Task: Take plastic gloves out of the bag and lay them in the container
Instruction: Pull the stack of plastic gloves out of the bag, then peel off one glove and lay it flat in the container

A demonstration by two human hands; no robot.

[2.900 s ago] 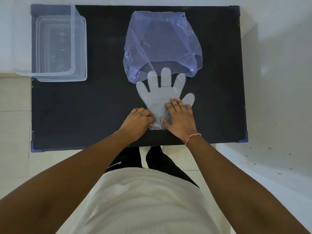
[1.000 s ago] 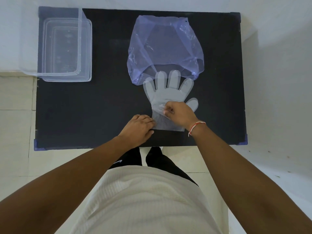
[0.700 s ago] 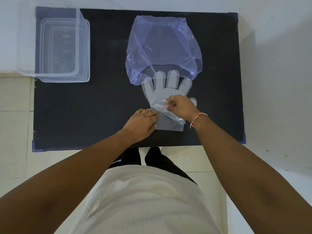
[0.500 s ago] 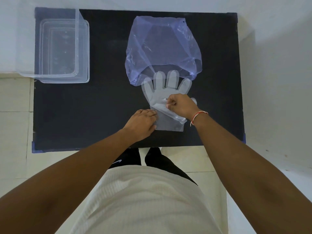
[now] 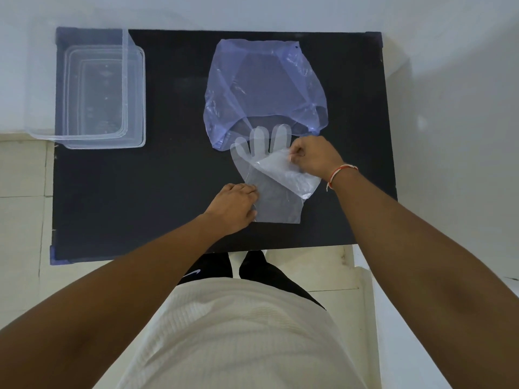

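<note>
A translucent purple plastic bag [image 5: 264, 88] lies flat at the back middle of the black table [image 5: 140, 192], its mouth toward me. A stack of clear plastic gloves [image 5: 258, 153] lies just in front of the bag, fingers pointing into its mouth. My right hand [image 5: 314, 158] pinches the top glove [image 5: 286, 175] and peels it up and to the right, so its cuff hangs folded over. My left hand [image 5: 236, 206] presses on the cuff edge of the stack below [image 5: 278, 206]. The clear rectangular container [image 5: 98, 94] stands at the back left corner, with nothing visible inside.
The table's front edge runs just below my left hand, with pale tiled floor beyond it. A white wall borders the table at the back and right. My legs and white shirt fill the lower middle of the view.
My right hand has pinched the top glove and lifted it up and to the right, peeling it off the stack. My left hand stayed pressing on the cuff.
</note>
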